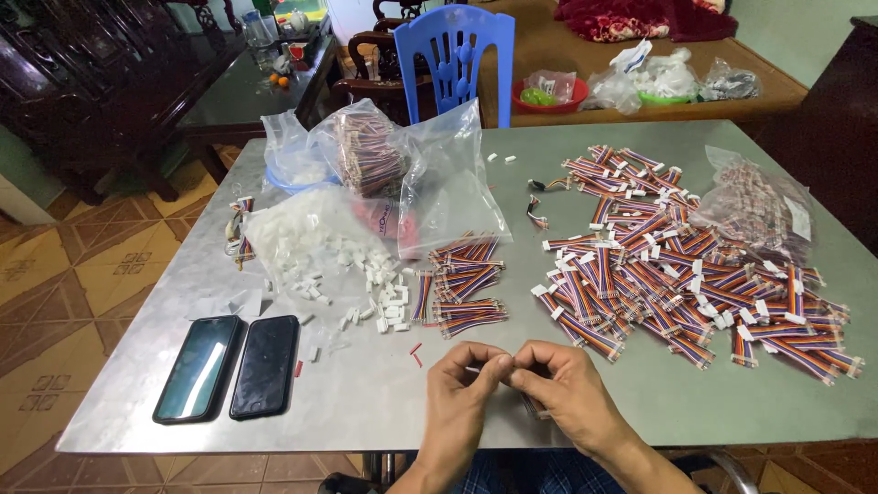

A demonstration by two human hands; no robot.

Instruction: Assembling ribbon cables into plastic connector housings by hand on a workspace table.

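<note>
left hand (pixel 462 384): nearest the camera, fingers (pixel 487 359) pinched on a small white connector (pixel 506 366), tip to tip with the other hand
right hand (pixel 564 389): fingers closed on the same white connector; a short wire piece (pixel 533 409) shows under the palm, too hidden to tell more
connector place: between both hands, just above the near edge of the desk (pixel 366 393)
phones (pixel 229 366): two dark ones side by side, left of the hands
loose white connectors (pixel 380 297): spilling from a clear bag (pixel 302 238)
small wire bundle stack (pixel 466 284): just beyond the hands
large wire pile (pixel 677 265): multicoloured, on the right half of the desk
blue chair (pixel 455 55): at the far side
</note>
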